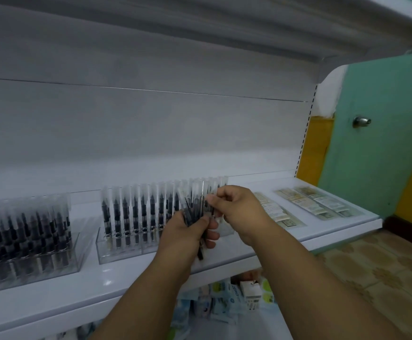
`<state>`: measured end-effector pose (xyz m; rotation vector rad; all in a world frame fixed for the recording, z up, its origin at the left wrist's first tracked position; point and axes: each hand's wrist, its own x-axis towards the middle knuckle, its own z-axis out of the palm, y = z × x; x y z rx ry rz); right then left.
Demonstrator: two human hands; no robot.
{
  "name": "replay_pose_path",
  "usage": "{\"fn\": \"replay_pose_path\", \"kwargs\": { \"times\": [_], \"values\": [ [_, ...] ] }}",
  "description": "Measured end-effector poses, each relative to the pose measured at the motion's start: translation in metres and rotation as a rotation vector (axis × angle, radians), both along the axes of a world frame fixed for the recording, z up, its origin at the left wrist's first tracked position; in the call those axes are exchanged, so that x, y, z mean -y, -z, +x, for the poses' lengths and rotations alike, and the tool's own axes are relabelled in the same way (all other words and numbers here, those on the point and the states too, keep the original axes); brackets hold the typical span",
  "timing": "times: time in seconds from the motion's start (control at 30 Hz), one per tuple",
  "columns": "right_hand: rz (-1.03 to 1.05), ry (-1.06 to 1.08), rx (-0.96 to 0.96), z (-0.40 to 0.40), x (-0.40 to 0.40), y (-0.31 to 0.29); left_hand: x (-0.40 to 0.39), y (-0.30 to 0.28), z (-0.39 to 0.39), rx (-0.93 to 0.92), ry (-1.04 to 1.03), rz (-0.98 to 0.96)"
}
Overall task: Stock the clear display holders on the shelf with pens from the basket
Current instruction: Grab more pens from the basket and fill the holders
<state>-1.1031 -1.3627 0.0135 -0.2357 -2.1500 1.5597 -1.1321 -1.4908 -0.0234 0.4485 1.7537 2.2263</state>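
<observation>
My left hand (187,231) grips a bundle of black pens with clear caps (192,204), held upright in front of the middle clear holder (124,251). My right hand (237,207) pinches one pen of that bundle near its top. The middle holder stands on the white shelf (116,288) with a row of capped pens in it; its right end is hidden behind my hands. A second clear holder (28,261), packed with pens, stands at the left. The basket is not in view.
Flat packets in clear sleeves (320,202) lie on the right end of the shelf. Another shelf board (347,28) hangs overhead. Packaged goods (237,298) fill the level below. A green door with a knob (361,121) is at the right, with tiled floor beneath.
</observation>
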Motion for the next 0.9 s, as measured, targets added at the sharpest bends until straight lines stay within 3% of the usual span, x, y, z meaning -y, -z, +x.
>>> {"fn": "replay_pose_path", "kwargs": {
  "times": [0.17, 0.3, 0.57, 0.7, 0.9],
  "values": [
    [-0.103, 0.219, -0.143, -0.004, -0.018, -0.01, 0.0, 0.001, 0.0, 0.054, -0.026, 0.007],
    [0.14, 0.455, -0.203, -0.016, -0.034, -0.011, 0.002, 0.007, -0.002, 0.069, -0.068, -0.014],
    [0.532, 0.431, -0.091, -0.03, -0.026, 0.001, 0.005, 0.009, -0.008, 0.05, -0.075, -0.012],
    [0.589, 0.424, -0.059, -0.034, -0.028, -0.004, 0.004, 0.006, -0.007, 0.036, -0.07, -0.014],
    [0.593, 0.336, 0.194, -0.042, -0.03, 0.015, -0.001, 0.002, -0.004, 0.03, -0.057, -0.015]
  ]
}}
